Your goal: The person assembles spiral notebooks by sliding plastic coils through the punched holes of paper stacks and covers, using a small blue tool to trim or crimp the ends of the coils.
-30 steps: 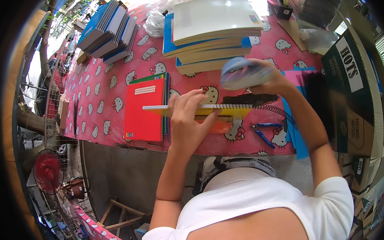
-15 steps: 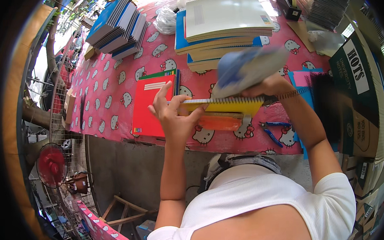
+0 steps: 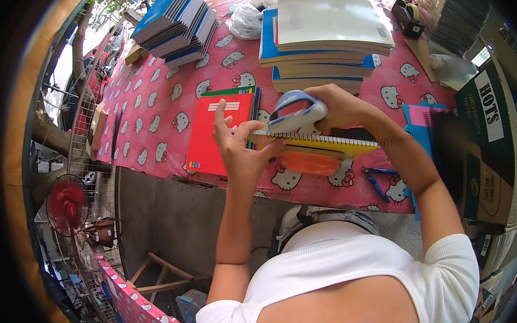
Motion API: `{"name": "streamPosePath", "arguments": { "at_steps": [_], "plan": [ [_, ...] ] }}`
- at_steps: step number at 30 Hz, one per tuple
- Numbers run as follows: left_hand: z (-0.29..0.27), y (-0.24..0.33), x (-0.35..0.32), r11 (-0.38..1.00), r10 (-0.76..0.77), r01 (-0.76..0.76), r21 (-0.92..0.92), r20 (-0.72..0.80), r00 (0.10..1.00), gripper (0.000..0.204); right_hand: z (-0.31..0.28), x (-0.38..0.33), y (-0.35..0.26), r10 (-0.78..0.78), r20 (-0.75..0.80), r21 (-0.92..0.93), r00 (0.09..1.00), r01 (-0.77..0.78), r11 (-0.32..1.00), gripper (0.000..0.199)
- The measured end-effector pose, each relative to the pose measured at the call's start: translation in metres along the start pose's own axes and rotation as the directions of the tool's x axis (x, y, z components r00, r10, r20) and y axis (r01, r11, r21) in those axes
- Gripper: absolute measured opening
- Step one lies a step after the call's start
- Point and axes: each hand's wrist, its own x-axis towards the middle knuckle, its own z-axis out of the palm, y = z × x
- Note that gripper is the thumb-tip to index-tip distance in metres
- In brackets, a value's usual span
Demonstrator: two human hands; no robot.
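My left hand (image 3: pixel 238 144) pinches the left end of a yellow notebook (image 3: pixel 359 148) between thumb and fingers, with one finger raised. The notebook stands on edge with its spiral coil (image 3: pixel 327 138) upward, and loose coil runs past its right end. In my right hand (image 3: pixel 338 103) is a blue and white tool with a looped handle (image 3: pixel 298 109); its exact kind is unclear. The tool is at the coil's left part, near my left fingers. Beneath the yellow notebook lies an orange block (image 3: pixel 310 162). Red and green notebooks (image 3: pixel 220 137) lie just left of my left hand.
Blue-handled cutters (image 3: pixel 378 185) lie at the table's front edge. Behind are a white-topped notebook stack (image 3: pixel 327 23) and a blue stack (image 3: pixel 175 26). A tape dispenser (image 3: pixel 407 19) and plastic bag (image 3: pixel 245 20) sit farther back. Cardboard boxes (image 3: pixel 489 151) stand on the right.
My right hand has moved left along the coil with the tool, which was blurred and further right before. The left hand keeps its pinch. The whole view has shifted slightly.
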Motion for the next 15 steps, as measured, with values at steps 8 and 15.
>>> {"name": "streamPosePath", "arguments": {
  "at_steps": [8,15],
  "plan": [
    [0.003,-0.034,-0.002,0.878,-0.176,0.18,-0.444,0.05,0.983,0.072,0.004,0.028,-0.023,0.039,0.081,0.052,0.996,-0.043,0.998,0.05],
    [0.0,-0.049,-0.014,0.525,-0.294,0.259,-0.811,0.112,0.949,0.046,0.014,0.047,-0.025,-0.025,0.001,-0.427,1.0,0.023,0.904,0.047]
  ]
}}
